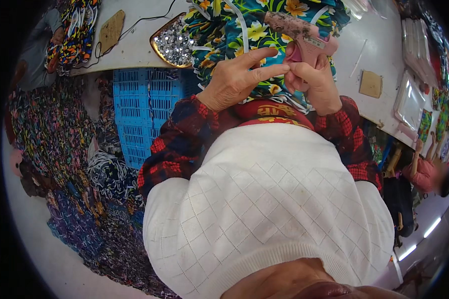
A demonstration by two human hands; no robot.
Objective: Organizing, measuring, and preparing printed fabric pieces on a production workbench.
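My right hand [320, 80] is wrapped around the handle of a pink trigger gun [310, 39] that looks like a hot-glue gun. Its nozzle end is dirty brown and points to the upper left. My left hand [232, 76] has its fingers apart, with nothing visible in it. One left fingertip meets or nearly meets my right thumb; I cannot tell if they touch. Beneath both hands lies floral fabric [256, 31], teal with yellow and orange flowers and white straps. A silver sequined piece with a gold rim [174, 41] sits at its left.
Blue plastic crates [136, 108] stand left below the white table [138, 33]. Heaps of patterned fabric [56, 138] fill the left. Cardboard pieces [112, 31], a black cord [149, 17], a thin white stick [359, 58] and clear plastic packs [409, 99] lie on the table. Other people are at both sides.
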